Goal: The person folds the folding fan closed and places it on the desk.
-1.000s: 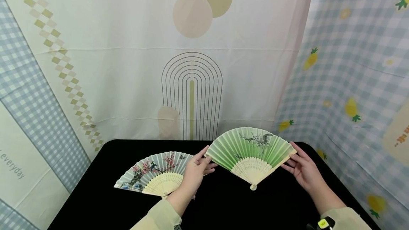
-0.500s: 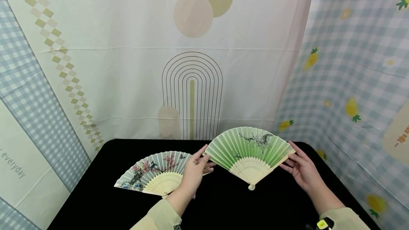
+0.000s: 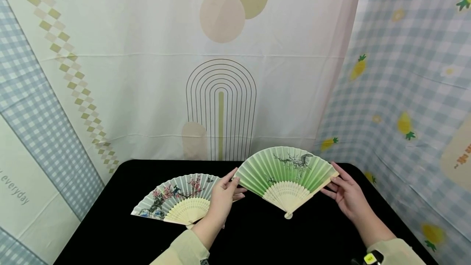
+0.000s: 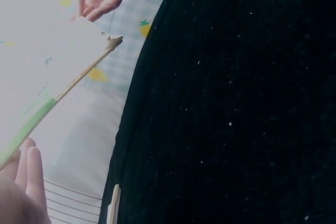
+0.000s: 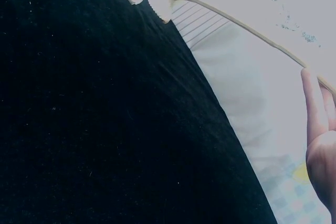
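A green folding fan [image 3: 283, 167], spread wide with a dark branch painted on it, is held up between both hands. My left hand [image 3: 222, 195] pinches its left outer edge between thumb and fingers. On the opposite side my right hand [image 3: 347, 193] pinches the right outer rib near its top. The pale slatted ribs converge at a rounded pivot at the bottom. A second folding fan [image 3: 176, 195], pale with pink blossoms and a bird, lies spread on the table behind my left forearm, its right part hidden. In the left wrist view the green fan [image 4: 31, 124] appears edge-on and washed out.
A black cloth covers the table [image 3: 272, 240]. Behind it hangs a white patterned curtain [image 3: 158, 93], and a blue checked curtain with pineapples [image 3: 397, 93] closes off the right side.
Both hands and the green fan have drifted slightly left, still spread. The blossom fan stays where it was.
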